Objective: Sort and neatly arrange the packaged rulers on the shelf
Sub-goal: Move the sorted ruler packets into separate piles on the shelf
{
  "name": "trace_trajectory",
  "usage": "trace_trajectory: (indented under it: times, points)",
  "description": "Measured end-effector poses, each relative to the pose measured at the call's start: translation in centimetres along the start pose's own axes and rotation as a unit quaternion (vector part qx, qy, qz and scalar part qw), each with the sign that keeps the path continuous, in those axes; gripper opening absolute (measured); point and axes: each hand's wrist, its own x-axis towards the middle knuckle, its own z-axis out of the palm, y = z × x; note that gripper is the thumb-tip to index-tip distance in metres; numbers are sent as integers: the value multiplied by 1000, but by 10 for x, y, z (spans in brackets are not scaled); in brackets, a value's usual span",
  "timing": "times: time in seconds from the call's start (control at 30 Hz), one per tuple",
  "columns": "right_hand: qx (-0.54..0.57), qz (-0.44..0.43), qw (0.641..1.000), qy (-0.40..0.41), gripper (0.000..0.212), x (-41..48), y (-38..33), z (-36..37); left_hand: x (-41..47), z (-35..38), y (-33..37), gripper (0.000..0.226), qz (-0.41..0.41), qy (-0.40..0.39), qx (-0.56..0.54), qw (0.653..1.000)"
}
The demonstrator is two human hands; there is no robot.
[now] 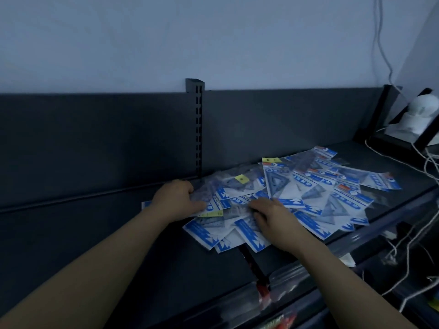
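Several packaged rulers (316, 186) with blue-and-white cards lie in a loose, overlapping heap on the dark shelf (71, 233). Most hold clear triangular set squares; a few carry yellow tags. My left hand (177, 198) grips packets at the heap's left end, its fingers curled over their top edge. My right hand (273, 222) rests on the front middle of the heap with fingers bent onto a packet (249, 236); whether it pinches it is hidden.
A slotted upright post (198, 129) divides the dark back panel. A white device (420, 117) on a black stand sits at the far right, with white cables (425, 160) trailing over the shelf edge. A clear price rail (308, 276) runs along the front.
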Motion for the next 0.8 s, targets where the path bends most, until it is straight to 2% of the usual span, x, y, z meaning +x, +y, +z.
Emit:
trace_trajectory:
  times: [0.17, 0.37, 0.5, 0.57, 0.67, 0.8]
  points:
    - [31, 3, 999, 6, 15, -1, 0, -8, 1, 0, 8, 33, -53, -33, -44, 997]
    - [33, 8, 999, -17, 25, 2, -9, -13, -2, 2, 25, 58, -32, -11, -38, 999]
    - [44, 32, 997, -49, 44, 4, -13, -24, -3, 2, 32, 38, -57, -18, -41, 997]
    - [52, 40, 997, -48, 48, 4, -11, -29, -1, -2, 31, 28, -75, -15, -75, 994]
    - [60, 47, 996, -46, 44, 3, -3, -39, 4, -13, 30, 23, -76, -9, -144, 987]
    - [153, 87, 984, -42, 34, -2, 14, -56, 5, -20, 33, 20, -53, -39, -150, 987]
